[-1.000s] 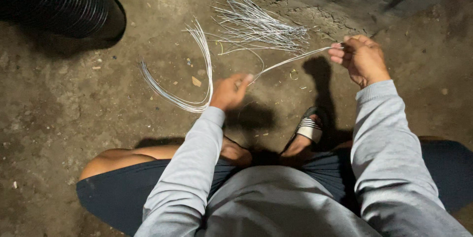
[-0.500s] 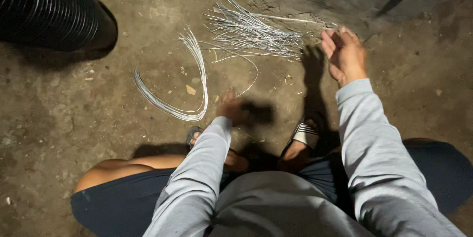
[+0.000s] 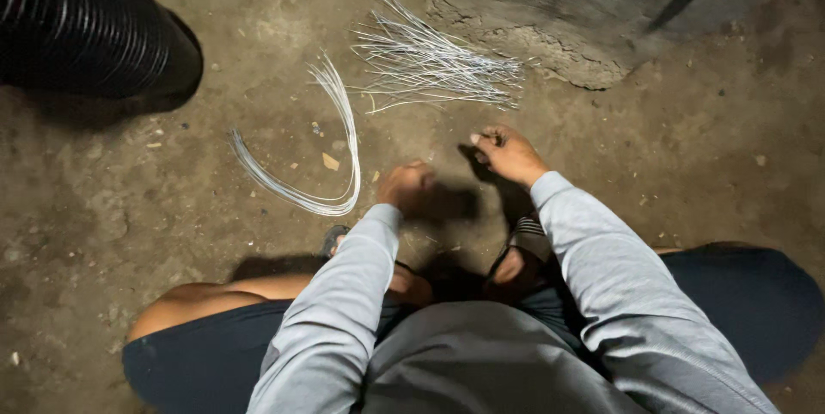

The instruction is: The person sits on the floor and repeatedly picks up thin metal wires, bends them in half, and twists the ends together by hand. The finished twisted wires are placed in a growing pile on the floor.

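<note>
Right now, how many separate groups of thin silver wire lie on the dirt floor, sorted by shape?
Curved bundle of thin silver wires: 1
Loose pile of straight silver wire strands: 1
Total: 2

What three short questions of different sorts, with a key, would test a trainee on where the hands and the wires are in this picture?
1. True or false: the bent bundle of wires lies on the ground to the left of the left hand.
2. Which is nearest the pile of straight wires? A. the black ribbed pipe B. the right hand C. the sandal
3. Fill in: both forearms wear grey ____.

Key: 1 true. 2 B. 3 sleeves.
</note>
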